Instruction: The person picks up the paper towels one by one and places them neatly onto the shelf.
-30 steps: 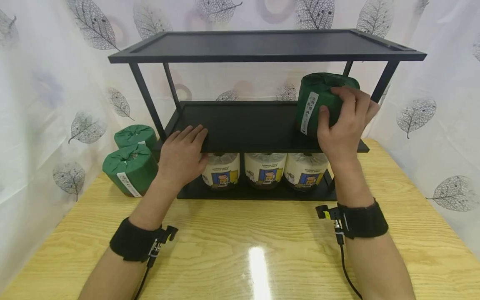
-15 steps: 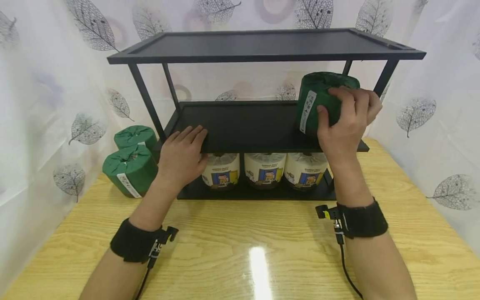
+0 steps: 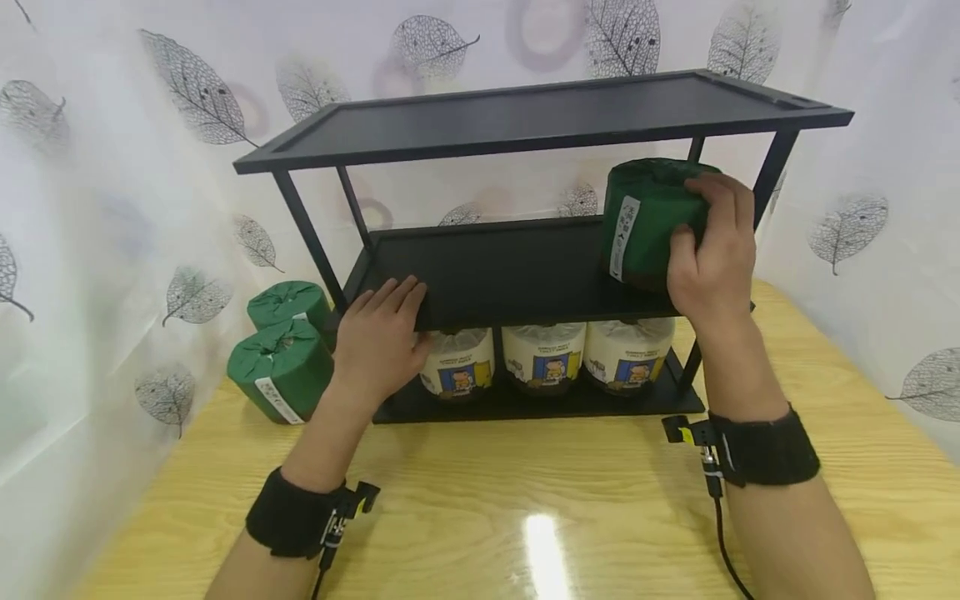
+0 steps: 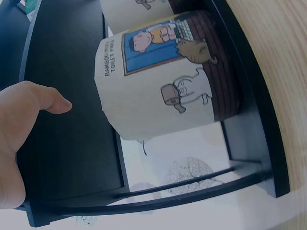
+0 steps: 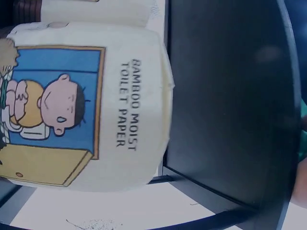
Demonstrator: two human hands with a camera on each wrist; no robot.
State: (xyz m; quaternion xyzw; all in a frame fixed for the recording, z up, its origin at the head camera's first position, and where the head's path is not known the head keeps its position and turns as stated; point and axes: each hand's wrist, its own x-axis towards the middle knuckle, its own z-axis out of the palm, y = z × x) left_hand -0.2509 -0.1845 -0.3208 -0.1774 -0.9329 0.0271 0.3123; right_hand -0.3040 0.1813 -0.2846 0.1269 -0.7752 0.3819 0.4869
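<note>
A green-wrapped toilet roll point(image 3: 652, 221) with a white label stands at the right end of the black rack's middle shelf point(image 3: 487, 271). My right hand point(image 3: 716, 242) holds its right side, fingers bent over the top edge and thumb on the front. My left hand point(image 3: 378, 337) grips the shelf's front edge near the left post, fingers on top; the left wrist view shows its thumb point(image 4: 50, 99) at the underside. Below stand several white toilet rolls point(image 3: 543, 358) printed with a cartoon; one printed roll point(image 5: 129, 105) fills much of the right wrist view.
Two more green-wrapped rolls point(image 3: 281, 371) stand on the wooden table point(image 3: 465, 500) left of the rack. The rack's top board point(image 3: 540, 117) overhangs the middle shelf. Leaf-patterned sheeting point(image 3: 450, 46) hangs behind and beside the rack.
The head view has tilted slightly. My right hand has slid a little right across the green roll, which stays near the same spot. My left hand keeps its place on the shelf.
</note>
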